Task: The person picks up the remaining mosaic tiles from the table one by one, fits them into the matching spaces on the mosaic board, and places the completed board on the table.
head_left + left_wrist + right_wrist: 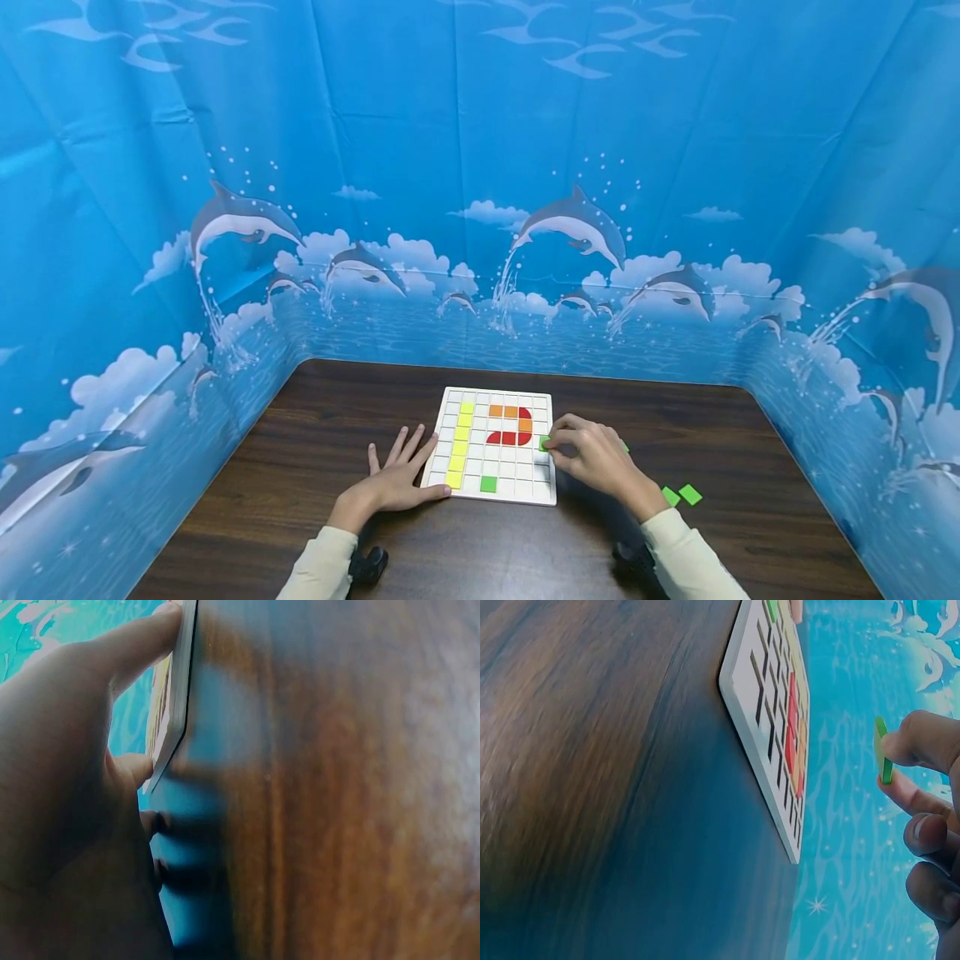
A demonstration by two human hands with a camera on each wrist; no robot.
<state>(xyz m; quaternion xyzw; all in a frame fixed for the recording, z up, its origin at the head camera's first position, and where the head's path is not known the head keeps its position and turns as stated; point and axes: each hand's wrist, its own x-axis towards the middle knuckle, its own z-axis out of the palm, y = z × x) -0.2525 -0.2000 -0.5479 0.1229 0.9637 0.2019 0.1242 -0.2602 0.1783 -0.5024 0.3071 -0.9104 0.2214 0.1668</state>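
A white grid board (510, 487) lies on the table, holding a column of yellow tiles (459, 446), a group of red tiles (510, 437) and orange tiles (504, 411), and one green tile (488, 483) near its front. My left hand (397, 483) rests at the board's near left corner, fingers spread, thumb along the front edge and index finger by the left side. With thumb and index finger my right hand (600, 454) pinches a green square tile (885, 750), held up by the board's right edge. Its other fingers are curled in the right wrist view.
Two loose green tiles (691, 495) lie on the dark wooden table (750, 533) beside the right wrist. Another green piece (626, 446) peeks out behind the right hand. A blue dolphin-print curtain (480, 317) encloses the table's back and sides.
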